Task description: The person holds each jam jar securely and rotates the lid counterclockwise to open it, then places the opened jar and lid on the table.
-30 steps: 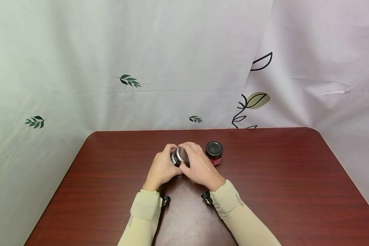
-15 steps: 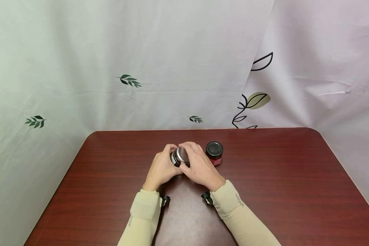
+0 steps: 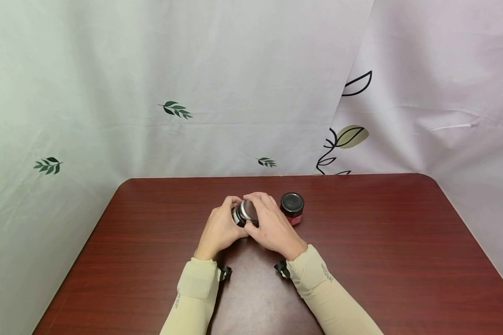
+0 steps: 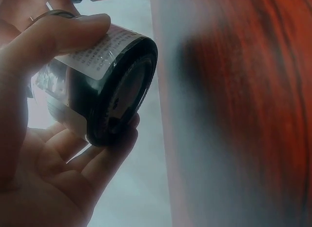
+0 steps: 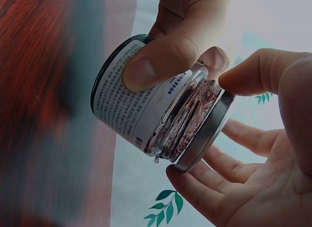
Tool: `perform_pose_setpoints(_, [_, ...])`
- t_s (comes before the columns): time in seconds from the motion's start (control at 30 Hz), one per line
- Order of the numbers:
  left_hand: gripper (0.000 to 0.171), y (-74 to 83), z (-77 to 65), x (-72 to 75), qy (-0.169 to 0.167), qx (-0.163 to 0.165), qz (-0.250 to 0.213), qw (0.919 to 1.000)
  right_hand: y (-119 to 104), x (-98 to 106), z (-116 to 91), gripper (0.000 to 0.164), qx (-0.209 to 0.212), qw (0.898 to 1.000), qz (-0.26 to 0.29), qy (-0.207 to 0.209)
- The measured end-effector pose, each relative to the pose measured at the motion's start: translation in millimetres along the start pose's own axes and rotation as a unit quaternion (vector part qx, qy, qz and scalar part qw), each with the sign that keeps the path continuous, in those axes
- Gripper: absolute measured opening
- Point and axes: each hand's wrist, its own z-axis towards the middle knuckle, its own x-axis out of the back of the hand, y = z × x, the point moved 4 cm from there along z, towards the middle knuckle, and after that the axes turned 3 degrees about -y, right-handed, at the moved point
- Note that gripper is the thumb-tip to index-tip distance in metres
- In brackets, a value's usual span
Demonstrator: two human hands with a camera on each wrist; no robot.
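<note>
A glass jar (image 5: 141, 102) with a white printed label is tilted between both hands, above the table in the head view. My left hand (image 3: 222, 230) grips the jar's body, thumb pressed on the label; the dark round base (image 4: 127, 92) faces the left wrist camera. Thumb and fingertips of my right hand (image 3: 274, 228) hold the rim of the silvery lid (image 5: 207, 134). Reddish-brown, crinkled material shows around the neck between label and lid. Just beyond the right hand stands a second jar (image 3: 293, 217) with a black lid and a pinkish-red lower part.
The reddish-brown wooden table (image 3: 381, 242) has rounded far corners. Behind it hangs a pale cloth (image 3: 234, 83) printed with leaves, which also covers both sides. Each forearm wears a pale sleeve and a black strap at the wrist.
Almost nothing differs. Both hands keep their hold on the jar and its lid, and the right fingers have shifted very slightly. The second jar has not moved.
</note>
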Motion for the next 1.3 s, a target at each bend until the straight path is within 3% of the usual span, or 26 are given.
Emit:
perform_pose_setpoints(0.67, [0.068,-3.1,0.3,1.4,0.001,0.013,-0.005,0.9999,-0.4,0.1,-1.7,0.061,-0.003,1.000,0.008,0.005])
perform_pose_setpoints(1.3, [0.067,-4.8,0.4,4.3,0.007,0.025,-0.013,0.9996,0.9,2.8,-0.8,0.061,-0.003,0.999,0.018,0.044])
